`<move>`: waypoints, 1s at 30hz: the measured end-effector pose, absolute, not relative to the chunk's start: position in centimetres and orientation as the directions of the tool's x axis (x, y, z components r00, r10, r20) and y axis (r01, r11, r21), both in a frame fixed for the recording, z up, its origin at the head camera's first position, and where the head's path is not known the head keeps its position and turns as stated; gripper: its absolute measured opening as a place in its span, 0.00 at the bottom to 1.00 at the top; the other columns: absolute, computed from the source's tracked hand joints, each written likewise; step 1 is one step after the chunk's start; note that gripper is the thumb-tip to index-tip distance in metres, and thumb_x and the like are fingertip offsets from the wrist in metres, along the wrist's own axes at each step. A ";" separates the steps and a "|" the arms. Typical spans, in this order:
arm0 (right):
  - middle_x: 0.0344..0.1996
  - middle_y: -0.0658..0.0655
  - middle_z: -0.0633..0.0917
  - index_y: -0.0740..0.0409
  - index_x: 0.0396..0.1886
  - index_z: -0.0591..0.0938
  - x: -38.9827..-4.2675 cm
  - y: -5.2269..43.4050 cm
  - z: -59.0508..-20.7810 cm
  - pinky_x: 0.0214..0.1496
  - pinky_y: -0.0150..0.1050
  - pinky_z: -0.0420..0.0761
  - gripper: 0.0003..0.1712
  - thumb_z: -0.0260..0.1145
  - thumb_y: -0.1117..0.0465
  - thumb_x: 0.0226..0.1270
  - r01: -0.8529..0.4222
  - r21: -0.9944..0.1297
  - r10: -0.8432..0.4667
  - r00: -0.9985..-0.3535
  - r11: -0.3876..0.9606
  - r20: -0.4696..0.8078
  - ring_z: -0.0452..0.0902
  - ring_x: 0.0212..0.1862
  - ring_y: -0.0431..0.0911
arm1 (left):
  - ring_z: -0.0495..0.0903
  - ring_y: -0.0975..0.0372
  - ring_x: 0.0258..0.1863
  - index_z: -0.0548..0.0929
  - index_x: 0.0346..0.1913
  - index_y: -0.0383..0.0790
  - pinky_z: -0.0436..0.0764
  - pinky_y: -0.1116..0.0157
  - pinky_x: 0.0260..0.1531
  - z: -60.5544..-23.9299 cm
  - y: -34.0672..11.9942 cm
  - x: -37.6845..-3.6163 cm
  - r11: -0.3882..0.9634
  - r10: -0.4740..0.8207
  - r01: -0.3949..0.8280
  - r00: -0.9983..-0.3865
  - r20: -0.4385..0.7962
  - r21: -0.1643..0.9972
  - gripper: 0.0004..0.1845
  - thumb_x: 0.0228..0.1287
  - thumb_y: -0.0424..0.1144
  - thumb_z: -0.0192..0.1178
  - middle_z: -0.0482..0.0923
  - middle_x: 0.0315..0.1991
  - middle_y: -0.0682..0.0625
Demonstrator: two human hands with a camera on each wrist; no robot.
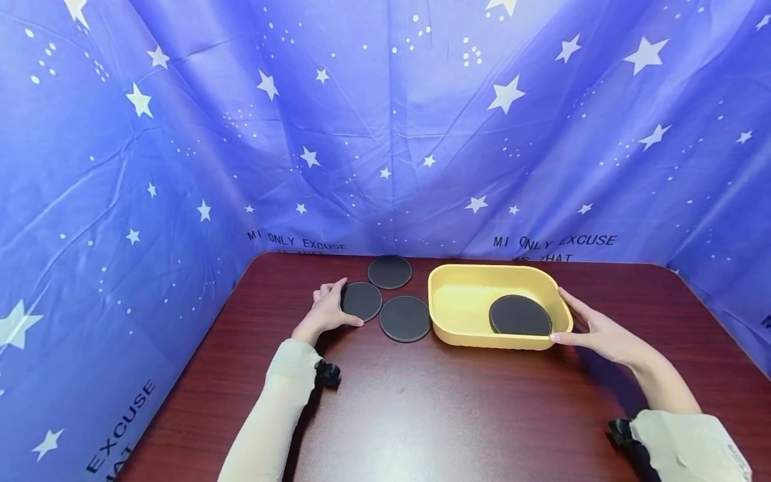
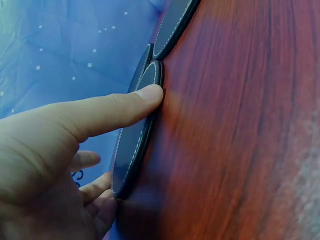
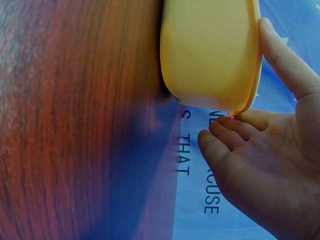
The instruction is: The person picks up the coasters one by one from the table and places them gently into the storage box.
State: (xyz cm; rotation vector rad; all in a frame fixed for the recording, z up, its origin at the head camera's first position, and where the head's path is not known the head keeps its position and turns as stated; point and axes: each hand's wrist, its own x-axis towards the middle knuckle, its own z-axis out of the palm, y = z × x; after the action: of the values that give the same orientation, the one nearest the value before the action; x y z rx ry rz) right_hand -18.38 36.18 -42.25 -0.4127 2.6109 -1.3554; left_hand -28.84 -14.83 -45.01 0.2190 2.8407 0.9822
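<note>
While the head view takes in the whole table [image 1: 421, 415], only the left wrist view shows the pale stitching that runs round the edge of the coaster [image 2: 131, 150] under the left hand [image 2: 55, 150], and how that coaster's far edge meets the next one. The right wrist view alone shows the smooth outer wall of the yellow tray [image 3: 210, 55] and the fingers [image 3: 235, 127] curled under its rim.

At the centre of the head frame three dark round coasters lie on the reddish-brown table: the left coaster [image 1: 361, 300], a rear coaster [image 1: 389, 272] above it in the frame, and a middle coaster [image 1: 405, 318] just left of the yellow tray [image 1: 460, 301]. A fourth coaster [image 1: 520, 315] lies inside the tray, in its lower right part. A blue star-printed cloth [image 1: 385, 120] hangs behind and to both sides. Nothing covers the coasters except the left hand [image 1: 328, 311] itself.

The left hand pinches the left coaster, thumb [image 2: 120, 107] pressed on its near edge and the other fingers at its far side. The right hand [image 1: 602, 331] grips the tray's right end, thumb [image 3: 285, 60] on the rim and fingers curled beneath.
</note>
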 end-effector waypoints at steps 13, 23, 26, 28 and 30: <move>0.79 0.72 0.42 0.60 0.81 0.38 -18.4 36.1 -42.4 0.54 0.05 0.54 0.56 0.67 0.62 0.67 -0.147 -0.824 -0.312 -0.949 0.548 -0.038 0.34 0.77 0.70 | 0.66 0.41 0.63 0.61 0.74 0.36 0.68 0.46 0.68 -45.4 -15.9 -29.4 0.681 0.092 0.058 -0.996 -0.006 0.730 0.50 0.48 0.32 0.77 0.63 0.65 0.31; 0.79 0.73 0.42 0.61 0.81 0.38 -18.5 36.0 -42.0 0.54 0.05 0.55 0.57 0.67 0.62 0.67 -0.145 -0.830 -0.314 -0.949 0.539 -0.038 0.34 0.77 0.70 | 0.84 0.47 0.52 0.78 0.63 0.35 0.82 0.59 0.52 -44.8 -17.7 -29.6 0.616 0.010 0.009 -1.000 0.004 0.788 0.30 0.55 0.28 0.70 0.81 0.59 0.36; 0.79 0.72 0.41 0.61 0.81 0.38 -18.5 36.0 -42.0 0.54 0.05 0.55 0.57 0.67 0.62 0.67 -0.146 -0.828 -0.313 -0.949 0.541 -0.037 0.33 0.77 0.70 | 0.85 0.48 0.52 0.80 0.61 0.35 0.83 0.66 0.47 -44.6 -17.9 -29.4 0.562 0.000 0.004 -1.000 0.005 0.827 0.27 0.56 0.27 0.69 0.82 0.58 0.36; 0.79 0.73 0.41 0.61 0.81 0.38 -18.5 36.1 -42.0 0.54 0.05 0.55 0.57 0.67 0.62 0.67 -0.145 -0.828 -0.313 -0.949 0.542 -0.038 0.33 0.77 0.70 | 0.86 0.51 0.50 0.80 0.61 0.34 0.85 0.69 0.43 -44.7 -18.0 -29.3 0.507 0.001 0.000 -1.000 0.000 0.862 0.26 0.57 0.26 0.69 0.81 0.58 0.34; 0.79 0.73 0.41 0.61 0.80 0.38 -18.5 36.1 -42.0 0.54 0.05 0.55 0.57 0.67 0.62 0.67 -0.146 -0.828 -0.315 -0.948 0.541 -0.039 0.33 0.77 0.70 | 0.86 0.56 0.46 0.79 0.61 0.32 0.85 0.71 0.41 -44.7 -18.0 -29.2 0.430 0.001 -0.015 -1.000 -0.017 0.903 0.26 0.57 0.25 0.68 0.81 0.58 0.33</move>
State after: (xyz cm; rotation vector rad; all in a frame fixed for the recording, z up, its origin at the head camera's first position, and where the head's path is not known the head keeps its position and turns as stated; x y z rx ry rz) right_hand -18.46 36.09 -42.01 -0.3917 2.5929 -1.3681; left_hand -29.17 -17.98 -44.70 -0.0122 2.6438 1.6694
